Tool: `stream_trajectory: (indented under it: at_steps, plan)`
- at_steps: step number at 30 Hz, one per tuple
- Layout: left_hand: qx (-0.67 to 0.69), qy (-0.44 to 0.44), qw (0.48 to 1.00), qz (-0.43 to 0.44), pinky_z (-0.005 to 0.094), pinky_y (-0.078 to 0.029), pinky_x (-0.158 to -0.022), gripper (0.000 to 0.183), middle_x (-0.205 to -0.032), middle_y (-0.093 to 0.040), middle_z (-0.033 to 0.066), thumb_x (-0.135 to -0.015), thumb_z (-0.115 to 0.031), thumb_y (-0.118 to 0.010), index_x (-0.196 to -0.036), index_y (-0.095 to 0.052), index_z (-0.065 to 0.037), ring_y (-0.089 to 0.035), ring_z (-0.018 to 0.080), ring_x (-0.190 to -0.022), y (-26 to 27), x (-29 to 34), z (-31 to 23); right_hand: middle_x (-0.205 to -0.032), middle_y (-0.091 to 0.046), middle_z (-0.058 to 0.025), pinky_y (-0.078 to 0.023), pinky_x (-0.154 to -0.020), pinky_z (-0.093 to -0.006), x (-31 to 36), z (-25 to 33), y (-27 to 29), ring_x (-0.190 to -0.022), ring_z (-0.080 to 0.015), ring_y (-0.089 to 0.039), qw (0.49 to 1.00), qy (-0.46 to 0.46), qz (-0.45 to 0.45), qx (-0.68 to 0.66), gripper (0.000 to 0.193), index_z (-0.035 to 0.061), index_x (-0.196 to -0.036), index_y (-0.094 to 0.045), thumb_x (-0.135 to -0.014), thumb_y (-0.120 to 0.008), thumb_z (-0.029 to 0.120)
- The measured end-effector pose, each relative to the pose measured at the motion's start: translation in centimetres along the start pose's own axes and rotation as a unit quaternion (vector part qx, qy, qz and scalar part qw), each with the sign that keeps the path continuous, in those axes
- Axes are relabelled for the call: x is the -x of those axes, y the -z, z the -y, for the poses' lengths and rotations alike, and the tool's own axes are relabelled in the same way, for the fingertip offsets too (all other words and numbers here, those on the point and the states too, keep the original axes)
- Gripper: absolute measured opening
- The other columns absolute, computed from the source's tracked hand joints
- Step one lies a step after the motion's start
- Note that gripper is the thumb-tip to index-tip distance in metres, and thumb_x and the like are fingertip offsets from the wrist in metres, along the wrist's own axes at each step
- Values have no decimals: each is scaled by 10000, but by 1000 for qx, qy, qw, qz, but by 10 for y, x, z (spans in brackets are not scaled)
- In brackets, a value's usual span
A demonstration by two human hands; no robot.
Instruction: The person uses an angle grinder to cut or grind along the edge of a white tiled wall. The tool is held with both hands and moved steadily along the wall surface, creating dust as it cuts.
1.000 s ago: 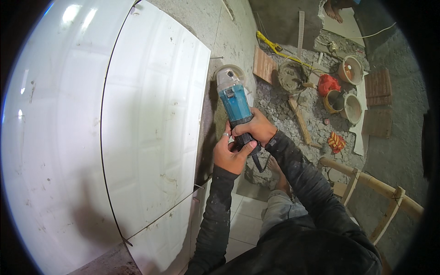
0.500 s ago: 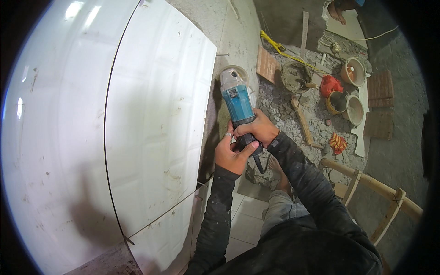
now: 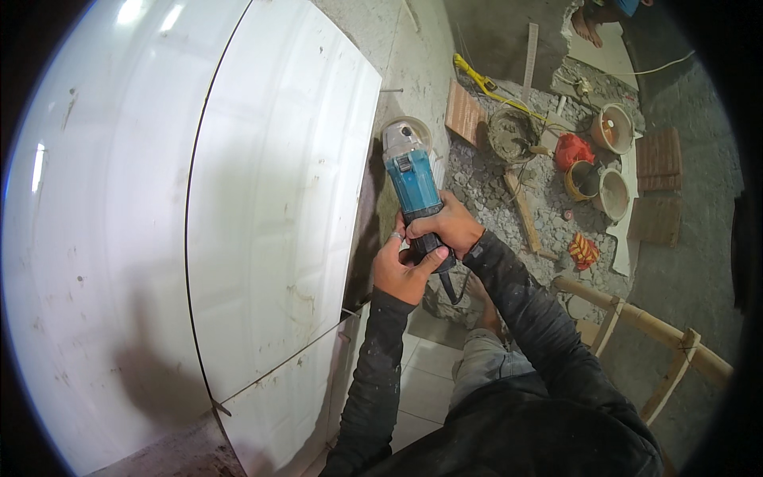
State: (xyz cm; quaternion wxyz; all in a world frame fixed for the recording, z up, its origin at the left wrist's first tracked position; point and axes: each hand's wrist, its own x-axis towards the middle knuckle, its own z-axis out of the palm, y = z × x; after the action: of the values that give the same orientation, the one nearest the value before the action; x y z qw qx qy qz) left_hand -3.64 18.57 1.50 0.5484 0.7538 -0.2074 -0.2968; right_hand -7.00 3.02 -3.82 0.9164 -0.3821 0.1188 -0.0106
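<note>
Left hand (image 3: 400,272) and right hand (image 3: 450,224) curl around a blue angle grinder (image 3: 415,184), its long axis running forward beside the right edge of a white tile (image 3: 278,183), right hand nearer the grinder head (image 3: 401,141).

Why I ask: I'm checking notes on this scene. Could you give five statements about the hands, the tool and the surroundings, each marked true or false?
1. The left hand and right hand both grip the teal power tool. True.
2. The red bag sits inside one of the buckets. False: it lies outside them.
3. The tool's black cord comes out at the end nearer the person's body. True.
4. The person's sleeves are white. False: they are dark.
5. The wooden frame with rungs is on the person's left. False: it is on the right.
</note>
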Motion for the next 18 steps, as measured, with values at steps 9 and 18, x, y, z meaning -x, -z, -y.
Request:
stream_trajectory:
  at_steps: [9, 18]
  plan:
    - [6, 9, 1000, 6, 297, -585, -854, 829, -1228, -670, 126, -885, -207, -896, -1510, -451, 108, -671, 139, -1020, 1, 7, -2, -880, -725, -99, -589, -765, -344, 7, -1, -5, -774, -199, -704, 1000, -1, 0, 1, 233, -34, -958, -717, -732, -755, 7]
    - [12, 45, 999, 20, 323, -577, -979, 897, -1358, -614, 134, -897, -136, -878, -1590, -358, 96, -651, 175, -1172, 2, 18, -10, -874, -720, -106, -594, -764, -353, 15, 0, -11, -769, -209, -703, 1000, -8, -9, -6, 249, -38, -971, -710, -729, -758, -7]
